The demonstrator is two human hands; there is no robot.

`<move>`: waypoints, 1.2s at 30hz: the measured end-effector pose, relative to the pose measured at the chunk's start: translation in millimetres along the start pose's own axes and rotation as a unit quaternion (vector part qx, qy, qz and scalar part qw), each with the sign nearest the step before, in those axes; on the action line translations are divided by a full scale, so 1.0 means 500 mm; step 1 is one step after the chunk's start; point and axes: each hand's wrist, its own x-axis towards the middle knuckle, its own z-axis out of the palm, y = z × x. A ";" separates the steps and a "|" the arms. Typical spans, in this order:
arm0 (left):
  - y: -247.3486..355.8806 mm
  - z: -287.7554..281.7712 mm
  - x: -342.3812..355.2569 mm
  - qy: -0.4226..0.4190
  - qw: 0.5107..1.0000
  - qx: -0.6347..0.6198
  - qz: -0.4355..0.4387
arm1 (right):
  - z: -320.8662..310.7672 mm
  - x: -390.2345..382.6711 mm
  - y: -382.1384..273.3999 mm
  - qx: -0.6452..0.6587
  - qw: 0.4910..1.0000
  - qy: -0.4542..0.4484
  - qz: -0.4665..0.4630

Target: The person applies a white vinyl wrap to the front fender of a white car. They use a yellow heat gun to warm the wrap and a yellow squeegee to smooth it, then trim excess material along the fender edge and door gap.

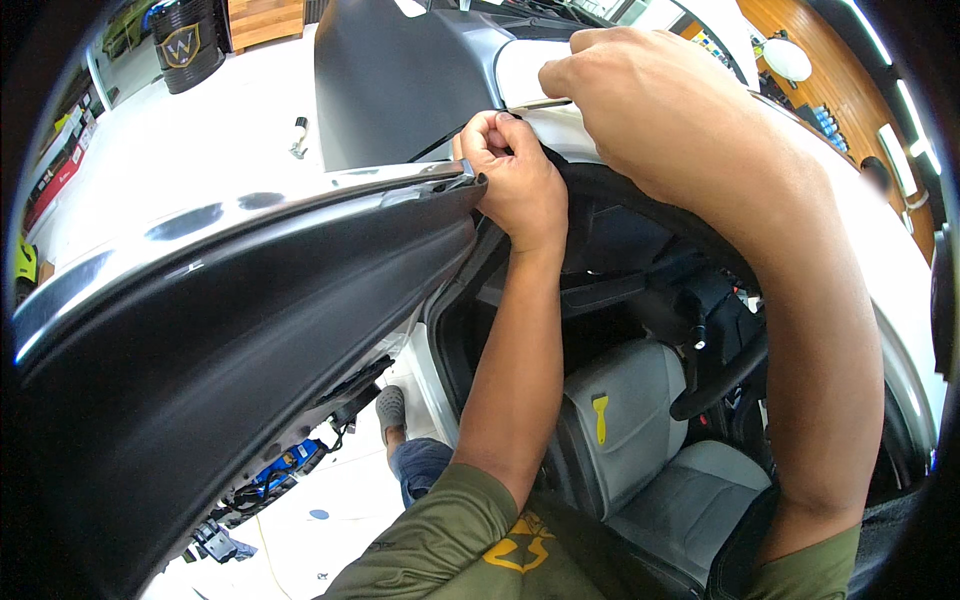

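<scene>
My right hand (pixel 645 95) is closed around a slim, pointed, blade-like tool (pixel 545 104), whose tip points left along the car's white body edge. Most of the tool is hidden inside the fist. Just below and left of that tip, my left hand (pixel 522 185) has its thumb and fingers pinched together at the corner of the dark grey panel (pixel 410 80). What they pinch, if anything, is hidden. Beside the left wrist ends the open car door (pixel 240 290), black inside with a shiny metal trim (pixel 250 203) along its top.
Below my arms, the open doorway shows a grey seat (pixel 690 500), a yellow scraper (pixel 600 418) lying on it, and the steering wheel (pixel 725 380). Exposed wiring (pixel 290 465) hangs under the door. A black drum (pixel 185 45) and a small bottle (pixel 299 135) stand on the white floor.
</scene>
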 end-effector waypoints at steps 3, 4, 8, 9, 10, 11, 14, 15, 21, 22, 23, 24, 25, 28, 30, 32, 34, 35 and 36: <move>-0.009 0.005 -0.004 0.010 1.000 0.000 -0.001 | -0.004 -0.004 -0.009 0.007 1.000 0.006 -0.002; -0.010 0.007 -0.004 0.013 1.000 0.001 -0.002 | -0.004 -0.006 -0.010 0.007 1.000 0.012 -0.006; -0.009 0.007 -0.003 0.002 1.000 -0.015 -0.026 | 0.005 -0.003 -0.006 -0.001 0.999 -0.046 0.010; -0.007 0.005 -0.002 -0.002 1.000 -0.013 -0.028 | 0.009 -0.005 -0.011 -0.007 0.999 -0.042 0.019; -0.008 0.002 -0.001 -0.005 1.000 -0.011 -0.028 | 0.012 -0.007 -0.016 -0.014 0.999 -0.038 0.028; -0.009 0.003 -0.001 0.000 1.000 -0.012 -0.024 | 0.008 -0.009 -0.016 -0.015 0.999 -0.021 0.021; -0.010 0.008 -0.001 0.009 1.000 -0.010 -0.016 | 0.000 -0.015 -0.015 -0.018 1.000 0.015 0.009; -0.011 0.007 -0.001 0.008 1.000 -0.005 -0.017 | 0.003 -0.016 -0.016 -0.019 1.000 0.015 0.009; -0.009 0.004 0.001 0.007 1.000 0.009 -0.015 | 0.003 -0.016 -0.022 -0.034 0.999 0.015 0.010; -0.007 0.004 -0.001 0.001 1.000 0.006 -0.022 | 0.004 -0.018 -0.021 -0.038 0.999 0.022 0.009; -0.008 0.005 -0.004 0.002 1.000 0.009 -0.016 | 0.006 -0.019 -0.021 -0.043 0.999 0.020 0.010; -0.009 0.007 -0.005 0.004 1.000 0.011 -0.009 | 0.010 -0.020 -0.021 -0.049 0.999 0.017 0.011; -0.010 0.006 -0.004 0.007 1.000 0.015 -0.002 | 0.014 -0.019 -0.022 -0.053 0.998 0.017 0.012; -0.012 0.009 -0.003 0.019 1.000 0.006 0.009 | 0.020 -0.015 -0.025 -0.071 0.997 0.025 0.013; -0.014 0.012 -0.005 0.016 1.000 -0.016 -0.006 | 0.023 -0.015 -0.022 -0.073 0.997 0.035 0.001; -0.016 0.010 0.001 0.019 1.000 -0.018 -0.008 | 0.002 -0.008 -0.023 -0.027 0.999 0.004 -0.022; -0.017 0.010 0.000 0.019 1.000 -0.003 -0.005 | -0.045 -0.003 -0.018 0.037 0.996 -0.069 -0.043; -0.019 0.011 -0.002 0.016 1.000 -0.007 -0.005 | -0.060 0.000 -0.018 0.054 0.992 -0.102 -0.049; -0.021 0.013 -0.002 0.014 1.000 -0.010 -0.005 | -0.062 0.005 -0.017 0.043 0.990 -0.125 -0.048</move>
